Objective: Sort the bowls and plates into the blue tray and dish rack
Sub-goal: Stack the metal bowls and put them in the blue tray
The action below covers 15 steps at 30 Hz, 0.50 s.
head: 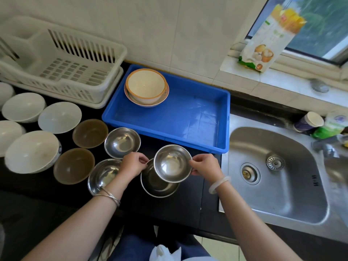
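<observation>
My right hand (205, 164) pinches the right rim of a small steel bowl (172, 163), lifted and tilted over a second steel bowl (156, 183) on the dark counter. My left hand (131, 164) pinches a rim at the left of these two bowls; which bowl's rim it holds is unclear. Two more steel bowls (122, 142) (100, 176) sit to the left. The blue tray (207, 132) holds two stacked cream bowls with orange rims (146, 86) in its far left corner. The white dish rack (62, 68) stands empty at the back left.
Two brown bowls (90, 132) (73, 165) and several white bowls (32, 150) (59, 117) cover the counter's left side. A steel sink (273, 176) lies to the right, with cups and a bottle (308, 122) behind it. A food packet (267, 40) leans on the window ledge.
</observation>
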Motion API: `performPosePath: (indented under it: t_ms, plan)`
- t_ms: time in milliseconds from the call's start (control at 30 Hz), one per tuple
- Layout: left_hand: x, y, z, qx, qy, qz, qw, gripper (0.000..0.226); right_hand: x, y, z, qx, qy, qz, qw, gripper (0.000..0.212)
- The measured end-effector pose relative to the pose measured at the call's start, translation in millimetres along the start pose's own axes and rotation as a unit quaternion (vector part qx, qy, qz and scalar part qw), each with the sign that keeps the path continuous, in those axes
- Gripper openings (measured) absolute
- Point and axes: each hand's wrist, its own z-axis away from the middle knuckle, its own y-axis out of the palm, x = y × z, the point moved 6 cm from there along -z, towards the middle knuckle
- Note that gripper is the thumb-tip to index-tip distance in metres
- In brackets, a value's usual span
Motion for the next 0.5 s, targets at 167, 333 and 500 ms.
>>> performPosePath:
  t_ms: [167,333,500]
  plan:
    - [6.2,0.4,0.2,-0.005,-0.008,0.033,0.999,0.012,5.9,9.3,4.0,0.010,-0.027,0.056,0.998,0.009]
    - [15.4,2.2,2.5,0.001,-0.033,0.098,0.995,0.019,6.2,22.7,4.5,0.022,-0.040,0.118,0.992,0.012]
    - [20.8,4.4,2.9,0.023,-0.050,0.144,0.988,0.023,2.2,31.9,2.1,0.026,-0.042,0.127,0.991,0.017]
